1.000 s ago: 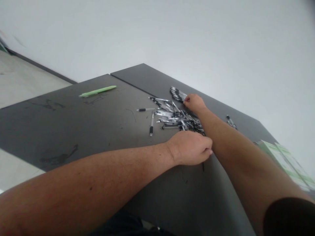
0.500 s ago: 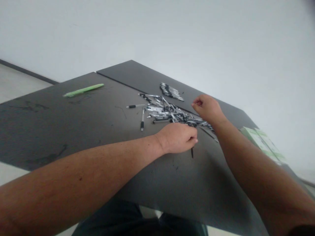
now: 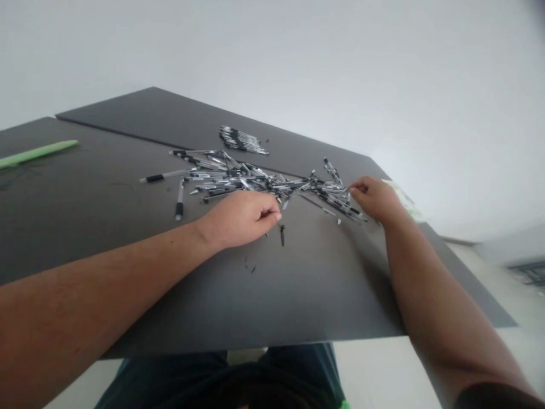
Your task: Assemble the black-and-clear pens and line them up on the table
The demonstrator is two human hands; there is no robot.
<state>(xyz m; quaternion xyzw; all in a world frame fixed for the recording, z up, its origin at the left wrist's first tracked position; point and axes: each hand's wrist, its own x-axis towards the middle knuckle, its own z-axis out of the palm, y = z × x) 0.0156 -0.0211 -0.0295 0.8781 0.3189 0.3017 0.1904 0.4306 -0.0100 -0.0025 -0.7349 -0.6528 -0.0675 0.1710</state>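
Observation:
A spread heap of clear pens with black grips (image 3: 230,176) lies across the dark table, with loose thin pieces among them. My left hand (image 3: 242,218) is closed at the heap's near side, thumb and fingers pinched together; whatever they hold is hidden. Just right of those fingertips lies a small black piece (image 3: 282,235). Over at the heap's right end, my right hand (image 3: 374,199) has its thumb and fingers drawn together against the pens there. A thin clear piece meets its fingertips, too small to name.
Behind the heap, a neat row of pens (image 3: 242,140) lies on the far table section. A long green object (image 3: 40,153) is at the left. Past my right hand, a pale green and white pack (image 3: 402,199) is partly hidden. A white wall (image 3: 272,68) stands behind the table (image 3: 221,318).
The view has turned right, shifting the table and pens leftward. My right hand has moved from above the heap's back edge to its right end. My left hand stays closed near the heap.

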